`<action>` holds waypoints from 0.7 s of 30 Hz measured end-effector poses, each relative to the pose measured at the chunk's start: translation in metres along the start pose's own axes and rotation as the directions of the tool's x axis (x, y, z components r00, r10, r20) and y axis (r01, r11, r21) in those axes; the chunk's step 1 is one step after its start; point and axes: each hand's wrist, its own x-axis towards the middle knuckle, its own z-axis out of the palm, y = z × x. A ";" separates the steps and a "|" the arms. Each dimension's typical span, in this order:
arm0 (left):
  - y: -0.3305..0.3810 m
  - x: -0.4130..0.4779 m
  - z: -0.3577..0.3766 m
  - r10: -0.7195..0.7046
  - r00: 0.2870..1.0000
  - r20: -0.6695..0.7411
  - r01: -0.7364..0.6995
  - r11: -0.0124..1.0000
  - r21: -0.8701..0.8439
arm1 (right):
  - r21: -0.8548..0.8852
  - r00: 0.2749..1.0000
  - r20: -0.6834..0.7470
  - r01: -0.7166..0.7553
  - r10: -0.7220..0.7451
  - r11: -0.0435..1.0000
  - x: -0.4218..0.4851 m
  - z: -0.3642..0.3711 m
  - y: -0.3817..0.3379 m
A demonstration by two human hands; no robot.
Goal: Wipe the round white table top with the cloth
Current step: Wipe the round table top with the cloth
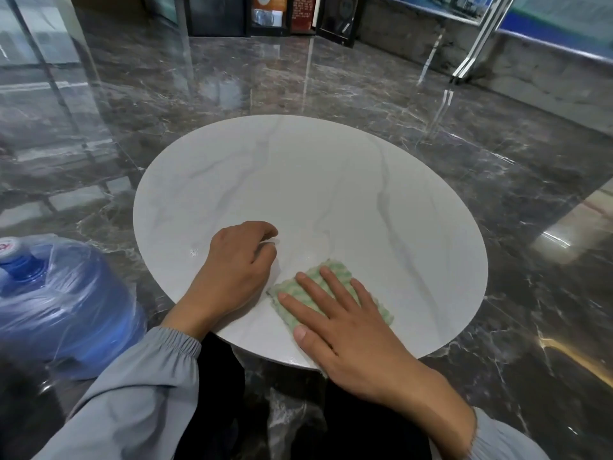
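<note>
The round white marble-look table top point(331, 180) fills the middle of the view. A green-and-white checked cloth point(335, 277) lies flat on its near part, close to the front edge. My right hand point(351, 330) presses down on the cloth with straight, spread fingers. My left hand point(232, 273) rests on the table just left of the cloth, fingers curled under. A small white speck shows at its fingertips; whether it is held is unclear.
A blue water jug point(56, 293) wrapped in clear plastic stands on the dark glossy marble floor point(497, 161) at the left of the table. Black display frames point(265, 14) stand at the far wall. My dark-trousered legs are under the table's front edge.
</note>
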 end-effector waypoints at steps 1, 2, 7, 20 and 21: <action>0.001 0.000 0.000 0.000 1.000 0.004 0.000 1.000 -0.004 | 0.011 1.000 0.004 -0.004 0.004 1.000 0.000 -0.001 0.004; 0.001 0.000 -0.001 -0.005 1.000 0.000 0.005 1.000 -0.010 | 0.015 1.000 0.009 -0.021 0.021 1.000 0.005 -0.004 0.011; 0.001 0.000 0.000 -0.010 1.000 -0.018 0.009 1.000 -0.015 | 0.028 0.978 -0.015 -0.209 0.210 0.977 0.060 -0.019 0.056; 0.002 0.000 -0.001 0.002 1.000 -0.004 -0.002 1.000 0.008 | 0.021 0.997 -0.016 -0.070 0.071 0.997 -0.002 0.005 -0.017; 0.002 0.000 -0.001 0.004 1.000 -0.006 -0.004 1.000 0.010 | 0.025 0.998 -0.004 -0.064 0.064 0.998 -0.008 0.006 -0.021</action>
